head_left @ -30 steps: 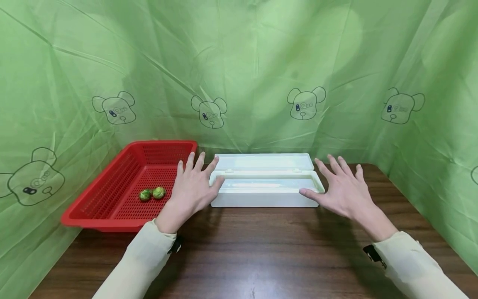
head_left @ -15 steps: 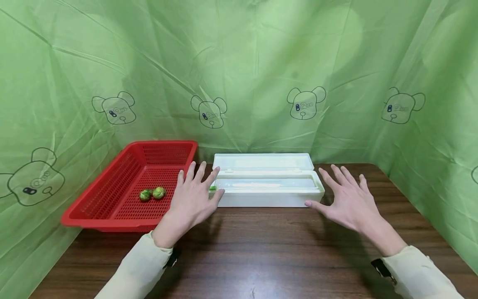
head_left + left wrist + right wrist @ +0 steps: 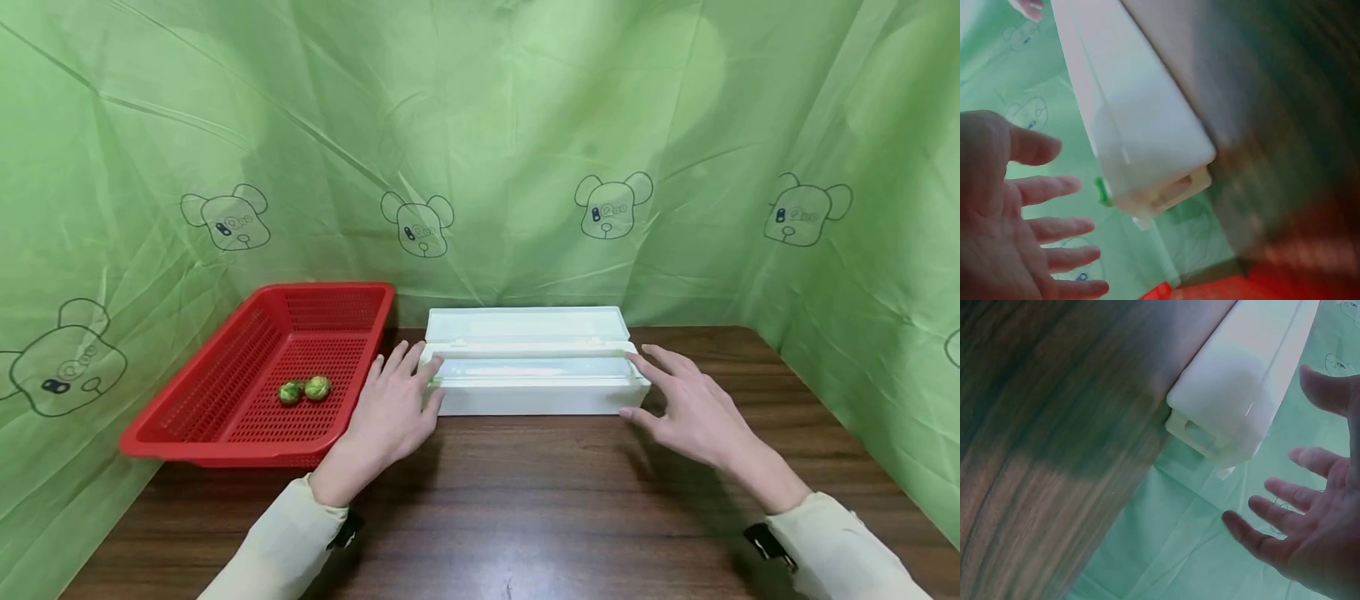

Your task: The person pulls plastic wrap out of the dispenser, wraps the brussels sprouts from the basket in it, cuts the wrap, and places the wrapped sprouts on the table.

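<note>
A long white box point(image 3: 540, 401), which looks like a cling film dispenser, lies on the table with its lid point(image 3: 525, 323) raised at the back. Inside it shows a glossy, clear-looking roll point(image 3: 536, 368). My left hand point(image 3: 393, 414) is at the box's left end, fingers spread and slightly bent. At the right end is my right hand point(image 3: 697, 415), thumb in front and fingers behind. Both wrist views show the fingers apart from the box, holding nothing. A small green piece point(image 3: 1102, 191) sticks out by the box's left end.
A red perforated basket point(image 3: 217, 447) stands to the left on the brown wooden table point(image 3: 525, 508). Two small green balls, perhaps Brussels sprouts point(image 3: 317, 387), lie in it. Green cloth point(image 3: 495, 125) with bear outlines surrounds the table at the back and sides.
Both hands have come lower beside the box ends, and their fingers are less spread and more bent. The box and the basket have stayed in place.
</note>
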{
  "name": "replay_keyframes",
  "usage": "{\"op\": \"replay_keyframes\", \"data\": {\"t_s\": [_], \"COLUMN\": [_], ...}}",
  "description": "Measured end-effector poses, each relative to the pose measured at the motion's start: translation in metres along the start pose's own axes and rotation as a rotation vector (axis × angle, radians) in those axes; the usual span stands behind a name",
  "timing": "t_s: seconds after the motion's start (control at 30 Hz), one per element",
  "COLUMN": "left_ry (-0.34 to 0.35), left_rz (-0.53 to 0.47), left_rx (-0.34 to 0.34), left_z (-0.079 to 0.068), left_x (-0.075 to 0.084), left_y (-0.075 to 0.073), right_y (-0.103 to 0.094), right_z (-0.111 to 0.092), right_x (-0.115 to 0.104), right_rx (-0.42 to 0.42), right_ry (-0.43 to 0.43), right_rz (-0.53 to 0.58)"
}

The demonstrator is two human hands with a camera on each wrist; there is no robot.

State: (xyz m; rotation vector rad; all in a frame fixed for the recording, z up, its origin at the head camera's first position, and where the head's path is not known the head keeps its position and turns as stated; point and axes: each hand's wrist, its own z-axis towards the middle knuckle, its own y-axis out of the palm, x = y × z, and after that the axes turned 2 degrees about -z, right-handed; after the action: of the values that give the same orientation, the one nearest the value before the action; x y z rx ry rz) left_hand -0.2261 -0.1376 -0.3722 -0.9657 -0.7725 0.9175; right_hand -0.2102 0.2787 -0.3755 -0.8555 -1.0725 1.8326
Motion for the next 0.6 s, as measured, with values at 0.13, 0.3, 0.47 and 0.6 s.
{"op": "replay_keyframes", "data": {"t_s": [0.13, 0.3, 0.47, 0.6], "left_ry": [0.054, 0.111, 0.126, 0.13], "left_rz": [-0.038, -0.053, -0.079, -0.097], "left_rx": [0.086, 0.164, 0.183, 0.2], "left_z": [0.003, 0.007, 0.009, 0.011], "left_x": [-0.002, -0.007, -0.009, -0.01], "left_y": [0.007, 0.014, 0.019, 0.021], "right_y": [0.003, 0.006, 0.007, 0.007], "right_z": [0.004, 0.011, 0.015, 0.017], "right_x": [0.003, 0.006, 0.008, 0.01], "right_rx": [0.037, 0.069, 0.046, 0.018], "right_ry": [-0.035, -0.056, -0.047, -0.023], "right_rz": [0.028, 0.044, 0.057, 0.079]}}
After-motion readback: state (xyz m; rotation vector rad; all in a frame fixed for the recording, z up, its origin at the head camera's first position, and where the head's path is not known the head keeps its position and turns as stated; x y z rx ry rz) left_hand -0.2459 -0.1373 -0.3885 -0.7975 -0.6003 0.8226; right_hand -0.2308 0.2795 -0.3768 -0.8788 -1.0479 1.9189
